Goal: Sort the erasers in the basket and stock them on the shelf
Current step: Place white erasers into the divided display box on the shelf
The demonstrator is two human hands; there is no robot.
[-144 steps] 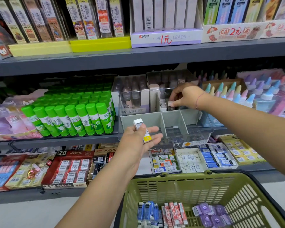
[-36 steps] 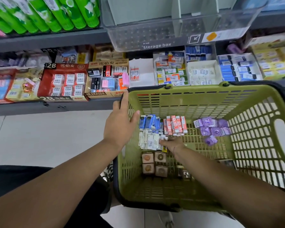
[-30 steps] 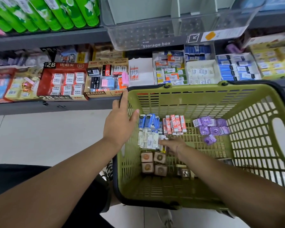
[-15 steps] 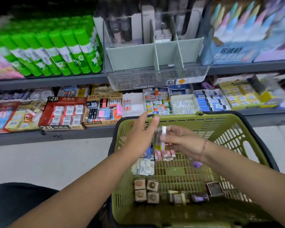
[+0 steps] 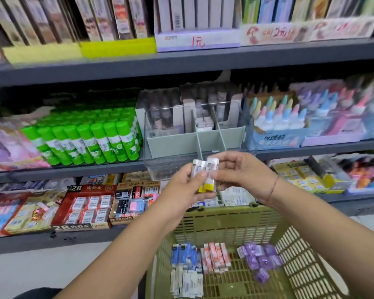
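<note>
Both hands meet in front of the middle shelf, above the green basket (image 5: 231, 221). My left hand (image 5: 181, 190) and my right hand (image 5: 240, 171) together pinch a few white erasers with yellow ends (image 5: 205, 174), held upright. Just behind them stands a clear storage box (image 5: 194, 141) with grey-green dividers; some small erasers sit in its rear middle compartment. In the basket lie blue erasers (image 5: 185, 254), red-and-white erasers (image 5: 215, 256), purple wrapped erasers (image 5: 259, 258) and white erasers (image 5: 187, 282).
Green glue sticks (image 5: 91, 141) fill the shelf left of the storage box; pastel bottles (image 5: 279, 117) stand to its right. The lower shelf holds red 2B eraser trays (image 5: 84, 209) and other eraser boxes. A grey shelf edge (image 5: 181, 63) runs overhead.
Both hands rose out of the basket with the white-and-yellow erasers, up to the front of the storage box. The view tilted upward from the basket toward the shelves.
</note>
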